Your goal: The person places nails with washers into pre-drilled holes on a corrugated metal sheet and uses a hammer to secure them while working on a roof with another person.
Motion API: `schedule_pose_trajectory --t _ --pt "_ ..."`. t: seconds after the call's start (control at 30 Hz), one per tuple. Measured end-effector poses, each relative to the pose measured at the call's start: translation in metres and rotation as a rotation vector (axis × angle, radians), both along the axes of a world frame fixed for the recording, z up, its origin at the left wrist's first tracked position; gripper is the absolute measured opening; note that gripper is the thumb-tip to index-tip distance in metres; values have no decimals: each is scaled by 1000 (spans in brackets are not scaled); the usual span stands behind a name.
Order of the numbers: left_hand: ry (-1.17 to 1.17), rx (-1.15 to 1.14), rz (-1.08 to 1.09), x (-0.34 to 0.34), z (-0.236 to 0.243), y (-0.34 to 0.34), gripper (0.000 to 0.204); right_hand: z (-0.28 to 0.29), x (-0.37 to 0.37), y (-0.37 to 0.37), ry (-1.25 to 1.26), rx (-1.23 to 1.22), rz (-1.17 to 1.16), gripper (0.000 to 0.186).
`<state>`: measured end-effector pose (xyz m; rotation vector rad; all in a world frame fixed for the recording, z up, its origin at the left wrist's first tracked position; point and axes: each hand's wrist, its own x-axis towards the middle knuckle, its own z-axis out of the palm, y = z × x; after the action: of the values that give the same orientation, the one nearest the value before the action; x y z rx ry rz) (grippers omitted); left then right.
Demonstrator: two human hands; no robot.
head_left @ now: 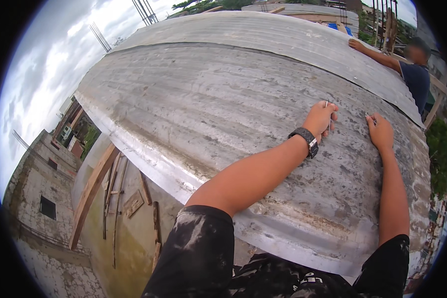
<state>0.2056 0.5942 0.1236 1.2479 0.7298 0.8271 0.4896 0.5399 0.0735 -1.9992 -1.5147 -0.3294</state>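
Below me spreads a weathered grey corrugated metal roofing sheet [193,94], stained with dark patches. My left hand [318,120], with a dark watch on its wrist, is closed around a thin metal rod [330,125]; the rod's full shape is hidden by the fingers. To its right, my right hand [382,134] is closed low over the sheet, thumb and fingers pinching a small shiny metal piece [369,115] too small to name. Both forearms reach forward across the sheet.
A paler corrugated sheet [233,30] overlaps the far edge. At the far right a person in a dark shirt [416,82] rests a hand [356,45] on it. The roof edge drops at left to a lower floor [97,198] with wooden beams [97,191]. Rebar [144,11] stands behind.
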Motion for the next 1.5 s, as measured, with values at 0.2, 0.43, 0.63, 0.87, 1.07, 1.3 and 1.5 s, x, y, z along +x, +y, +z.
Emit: schedule_pose_trajectory --t 0.2,0.43,0.63,0.87,1.07,1.3,1.5 --pt "12 -12 -1 4 -1 -2 25 4 -1 -9 2 -15 -32 34" --pt "21 -33 31 -3 -1 2 21 5 -5 -2 2 -54 -46 36" --pt "-18 -20 3 5 -4 4 21 14 -3 -15 59 -110 -67 36" --pt "-4 -20 11 7 -4 3 22 16 -2 -18 73 -107 -47 36" --pt "-19 -17 2 6 -3 1 20 15 -3 -18 84 -114 -59 36" --pt "-22 -25 -4 6 -5 3 21 12 0 -15 89 -115 -41 36" --pt "-15 -5 -14 5 -6 6 22 14 -3 -16 85 -122 -57 36"
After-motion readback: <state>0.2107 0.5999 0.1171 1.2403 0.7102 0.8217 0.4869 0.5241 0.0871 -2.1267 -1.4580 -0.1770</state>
